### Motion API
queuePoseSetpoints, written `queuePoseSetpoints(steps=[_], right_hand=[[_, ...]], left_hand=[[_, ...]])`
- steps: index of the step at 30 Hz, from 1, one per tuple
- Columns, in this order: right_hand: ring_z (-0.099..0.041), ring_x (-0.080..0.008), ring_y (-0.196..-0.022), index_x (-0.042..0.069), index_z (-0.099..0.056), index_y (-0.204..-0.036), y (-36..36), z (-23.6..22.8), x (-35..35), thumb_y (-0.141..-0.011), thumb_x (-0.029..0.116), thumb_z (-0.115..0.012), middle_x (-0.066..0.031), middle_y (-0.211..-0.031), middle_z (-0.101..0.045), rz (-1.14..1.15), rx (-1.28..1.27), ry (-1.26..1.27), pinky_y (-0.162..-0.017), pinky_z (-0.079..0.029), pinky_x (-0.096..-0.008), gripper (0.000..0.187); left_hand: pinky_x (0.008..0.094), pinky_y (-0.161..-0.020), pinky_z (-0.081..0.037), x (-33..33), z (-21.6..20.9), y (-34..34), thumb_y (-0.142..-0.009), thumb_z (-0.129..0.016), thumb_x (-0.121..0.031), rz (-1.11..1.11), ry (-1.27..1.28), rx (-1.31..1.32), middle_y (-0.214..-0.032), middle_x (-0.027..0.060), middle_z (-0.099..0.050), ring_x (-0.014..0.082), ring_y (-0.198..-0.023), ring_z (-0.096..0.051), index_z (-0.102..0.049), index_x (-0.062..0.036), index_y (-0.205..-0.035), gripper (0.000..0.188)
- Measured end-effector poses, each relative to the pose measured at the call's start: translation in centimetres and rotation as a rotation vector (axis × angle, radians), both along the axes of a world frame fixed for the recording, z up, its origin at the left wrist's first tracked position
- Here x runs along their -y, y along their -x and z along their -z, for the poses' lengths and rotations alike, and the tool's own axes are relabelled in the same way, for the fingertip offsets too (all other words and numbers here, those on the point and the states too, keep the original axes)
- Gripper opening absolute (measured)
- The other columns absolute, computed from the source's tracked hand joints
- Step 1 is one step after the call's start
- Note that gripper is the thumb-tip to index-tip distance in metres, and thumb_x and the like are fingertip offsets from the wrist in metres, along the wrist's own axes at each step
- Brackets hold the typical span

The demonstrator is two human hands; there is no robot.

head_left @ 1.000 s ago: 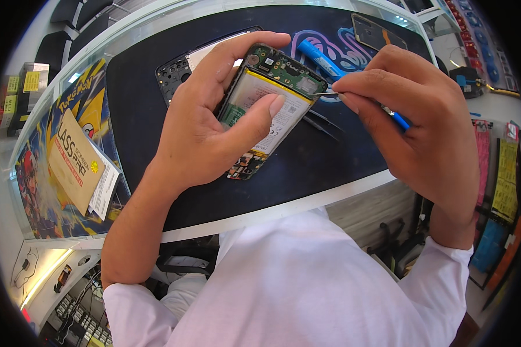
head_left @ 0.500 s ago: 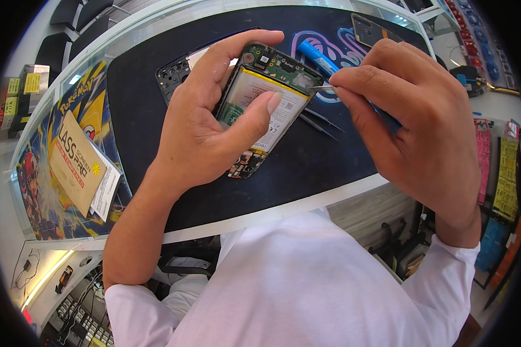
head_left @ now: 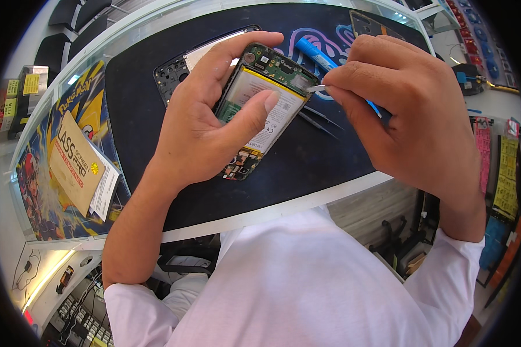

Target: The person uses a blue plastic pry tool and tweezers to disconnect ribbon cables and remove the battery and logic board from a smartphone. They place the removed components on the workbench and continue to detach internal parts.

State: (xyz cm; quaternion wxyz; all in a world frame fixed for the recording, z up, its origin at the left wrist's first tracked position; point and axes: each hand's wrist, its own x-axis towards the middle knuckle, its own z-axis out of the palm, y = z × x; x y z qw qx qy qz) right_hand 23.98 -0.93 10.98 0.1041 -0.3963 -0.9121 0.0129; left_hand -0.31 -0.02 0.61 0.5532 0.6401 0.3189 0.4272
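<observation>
My left hand (head_left: pixel 202 130) grips an opened phone (head_left: pixel 279 124) over the mat, its thumb across the battery and its fingers around the far edge. The phone is tilted; a green circuit board shows at its top end, a silver-white battery with yellow edges in the middle, and more circuitry at the bottom. Between thumb and forefinger, my right hand (head_left: pixel 414 113) pinches a thin flat metal tool (head_left: pixel 316 88). Its tip meets the phone's right edge, near where the upper board borders the battery. Most of the tool is hidden in the hand.
Behind my left hand lies a black phone cover or frame (head_left: pixel 169 78). Dark tweezers (head_left: pixel 319 124) and a blue tube (head_left: pixel 315 53) rest on the black mat (head_left: pixel 139 115). A dark phone part (head_left: pixel 367 26) is at the far right. Left are a tan envelope (head_left: pixel 72 165) and papers.
The phone has shifted slightly left in my left hand. My right hand has turned a little, and more of the tool's flat metal end shows at the phone's edge.
</observation>
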Motion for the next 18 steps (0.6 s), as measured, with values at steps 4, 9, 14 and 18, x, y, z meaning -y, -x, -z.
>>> queuePoseSetpoints(steps=[4,9,14,18], right_hand=[[-0.066,-0.0299,-0.072,-0.002,-0.075,-0.093,-0.4,0.0,-0.9,-0.086,-0.002,-0.079,-0.0117,-0.084,-0.067,-0.037,-0.060,0.072,-0.061,-0.048,-0.0390,0.008],[-0.066,-0.0281,-0.070,-0.003,-0.075,-0.093,-0.4,-0.4,-1.3,-0.086,-0.002,-0.079,-0.0123,-0.083,-0.066,-0.044,-0.039,0.176,-0.060,-0.047,-0.0395,0.008],[-0.063,-0.0268,-0.067,-0.003,-0.075,-0.093,-0.4,-0.3,-1.2,-0.087,-0.002,-0.077,-0.0120,-0.082,-0.065,0.009,-0.036,0.181,-0.058,-0.046,-0.0390,0.006],[-0.063,-0.0266,-0.066,-0.002,-0.075,-0.093,-0.6,0.1,-1.0,-0.088,-0.002,-0.076,-0.0118,-0.081,-0.064,0.000,-0.102,0.184,-0.058,-0.045,-0.0385,0.005]], left_hand=[[0.0309,-0.107,-0.051,0.0,0.0,-0.2,-0.101,-0.069,-0.008,0.018,0.001,0.017,-0.136,0.0124,-0.067,0.0148,-0.122,-0.065,-0.051,0.0007,-0.155,0.058],[0.0307,-0.107,-0.051,0.0,-0.1,-0.1,-0.101,-0.069,-0.007,0.032,0.014,0.014,-0.137,0.0123,-0.066,0.0147,-0.122,-0.065,-0.051,0.0004,-0.155,0.057],[0.0308,-0.107,-0.051,-0.1,0.0,0.0,-0.101,-0.069,-0.007,0.051,0.034,0.027,-0.136,0.0122,-0.067,0.0146,-0.122,-0.065,-0.051,0.0000,-0.155,0.057],[0.0310,-0.108,-0.050,-0.2,-0.1,0.1,-0.101,-0.069,-0.008,0.053,0.026,0.018,-0.136,0.0122,-0.067,0.0146,-0.122,-0.065,-0.050,-0.0001,-0.154,0.057]])
